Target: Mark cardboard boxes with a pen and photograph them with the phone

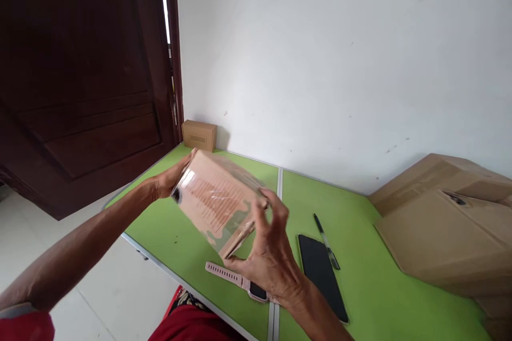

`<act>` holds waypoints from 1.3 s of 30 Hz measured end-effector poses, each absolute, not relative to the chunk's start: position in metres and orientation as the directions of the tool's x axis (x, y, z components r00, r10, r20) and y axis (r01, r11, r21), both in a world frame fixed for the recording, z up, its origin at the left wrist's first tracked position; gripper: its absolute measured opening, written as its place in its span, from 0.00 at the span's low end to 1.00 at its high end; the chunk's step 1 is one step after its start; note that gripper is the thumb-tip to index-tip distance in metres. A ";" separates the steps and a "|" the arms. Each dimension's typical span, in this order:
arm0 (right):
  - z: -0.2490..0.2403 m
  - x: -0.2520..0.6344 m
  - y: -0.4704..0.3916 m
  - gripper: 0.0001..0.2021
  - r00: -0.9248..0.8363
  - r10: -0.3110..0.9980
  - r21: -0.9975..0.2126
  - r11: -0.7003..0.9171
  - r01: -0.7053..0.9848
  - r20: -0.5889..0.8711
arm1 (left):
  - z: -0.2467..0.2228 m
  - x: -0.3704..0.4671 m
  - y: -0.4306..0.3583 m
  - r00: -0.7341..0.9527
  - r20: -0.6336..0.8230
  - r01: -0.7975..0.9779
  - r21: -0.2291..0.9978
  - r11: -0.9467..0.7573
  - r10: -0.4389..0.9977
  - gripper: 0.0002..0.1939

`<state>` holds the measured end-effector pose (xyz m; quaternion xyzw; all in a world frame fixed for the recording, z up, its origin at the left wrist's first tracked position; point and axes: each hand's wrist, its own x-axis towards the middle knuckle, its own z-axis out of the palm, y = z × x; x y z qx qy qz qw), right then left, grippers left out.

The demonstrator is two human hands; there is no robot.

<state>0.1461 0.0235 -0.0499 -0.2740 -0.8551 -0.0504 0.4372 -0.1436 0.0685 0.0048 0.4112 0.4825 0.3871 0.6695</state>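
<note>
A tan cardboard box [218,192] with clear tape over it, printed text and a green camouflage pattern is held tilted above the green table. My left hand [173,177] grips its far left end; those fingers are mostly hidden behind the box. At the near right end, my right hand [269,245] holds the edges between thumb and fingers. Below the box and partly under my right hand lies a pink smartwatch [228,274] with its strap stretched out. A black smartphone [322,274] rests to the right of my right wrist.
Beside the phone lies a pen [326,240]. A small brown box [200,136] stands at the table's back left corner against the wall. Large cardboard boxes [448,224] occupy the right side. The green table [352,197] has a metal seam, and a dark door [92,74] is at left.
</note>
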 end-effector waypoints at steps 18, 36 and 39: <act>-0.072 0.188 -0.018 0.39 0.209 0.809 -0.775 0.400 0.489 0.549 | -0.025 -0.009 0.044 0.030 0.377 0.035 0.925 -0.378 0.926 0.35; 0.009 0.161 0.018 0.50 0.261 0.849 -0.696 0.162 0.699 0.459 | -0.018 0.017 0.022 -0.056 0.291 0.103 0.953 -0.285 0.955 0.24; 0.009 0.155 0.016 0.51 0.268 0.846 -0.683 0.145 0.716 0.460 | -0.015 0.020 0.023 -0.103 0.269 0.066 0.962 -0.263 0.958 0.23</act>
